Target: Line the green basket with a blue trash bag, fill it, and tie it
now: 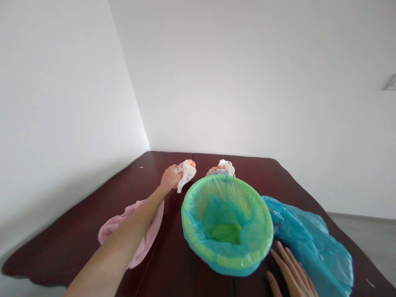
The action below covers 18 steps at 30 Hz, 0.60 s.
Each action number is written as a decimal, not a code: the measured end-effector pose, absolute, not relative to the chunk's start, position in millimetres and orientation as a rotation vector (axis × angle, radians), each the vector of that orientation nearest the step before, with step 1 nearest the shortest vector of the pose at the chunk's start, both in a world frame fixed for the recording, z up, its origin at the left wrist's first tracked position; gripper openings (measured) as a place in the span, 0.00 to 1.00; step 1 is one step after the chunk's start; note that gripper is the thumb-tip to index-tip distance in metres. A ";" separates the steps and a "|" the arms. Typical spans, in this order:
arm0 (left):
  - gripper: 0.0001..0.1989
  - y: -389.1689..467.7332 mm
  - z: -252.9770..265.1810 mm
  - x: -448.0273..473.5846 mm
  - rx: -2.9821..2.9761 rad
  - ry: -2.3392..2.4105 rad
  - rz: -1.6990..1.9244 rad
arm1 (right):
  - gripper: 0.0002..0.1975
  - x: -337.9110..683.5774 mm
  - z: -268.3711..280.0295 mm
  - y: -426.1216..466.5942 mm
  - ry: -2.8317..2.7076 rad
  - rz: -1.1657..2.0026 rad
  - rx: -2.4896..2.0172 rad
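Bin (227, 225) lined w/ bag & empty; left hand (170, 178) fingers clamped on 1st wad (187, 171), 2nd wad (223, 167) beyond, right hand (292, 274) fingers spread flat on counter (173, 268).

Bright, even daylight, soft shadows, wide-angle bending at edges, slight blur throughout

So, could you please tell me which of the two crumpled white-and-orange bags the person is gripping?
The left hand has its grip on the crumpled bag left of the green basket; the other bag lies untouched behind the basket's rim.
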State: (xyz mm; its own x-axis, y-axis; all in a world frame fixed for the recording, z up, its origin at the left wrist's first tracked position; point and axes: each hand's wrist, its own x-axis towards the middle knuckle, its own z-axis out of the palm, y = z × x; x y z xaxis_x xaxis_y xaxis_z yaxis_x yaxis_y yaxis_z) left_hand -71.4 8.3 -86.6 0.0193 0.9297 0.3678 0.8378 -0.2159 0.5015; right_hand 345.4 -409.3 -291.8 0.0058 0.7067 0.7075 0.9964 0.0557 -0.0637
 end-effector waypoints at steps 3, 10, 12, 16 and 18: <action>0.13 0.5 -28.9 -85.7 2.059 1.886 1.334 | 0.40 343.7 -288.9 -413.0 -1.772 -0.587 -1.710; 0.18 -141.1 74.4 -25.7 2.823 0.433 1.642 | 0.32 334.1 -281.4 -419.9 -1.734 -0.480 -1.794; 0.10 -171.1 67.5 6.2 3.155 0.299 1.125 | 0.31 333.6 -281.0 -420.1 -1.731 -0.464 -1.789; 0.08 -169.6 24.3 53.3 3.325 0.143 0.154 | 0.27 335.7 -282.5 -419.8 -1.732 -0.449 -1.769; 0.17 -153.8 1.0 66.7 3.193 0.131 -0.221 | 0.26 336.3 -283.1 -419.5 -1.724 -0.450 -1.762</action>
State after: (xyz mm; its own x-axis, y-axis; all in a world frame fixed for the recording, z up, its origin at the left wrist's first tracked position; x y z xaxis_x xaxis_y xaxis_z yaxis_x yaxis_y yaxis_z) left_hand 66.7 -153.8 1.0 0.9872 0.0854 -0.1349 0.0769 -0.9948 -0.0670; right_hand 336.3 -419.5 -283.1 0.0876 0.7665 0.6362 0.9796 0.0497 -0.1948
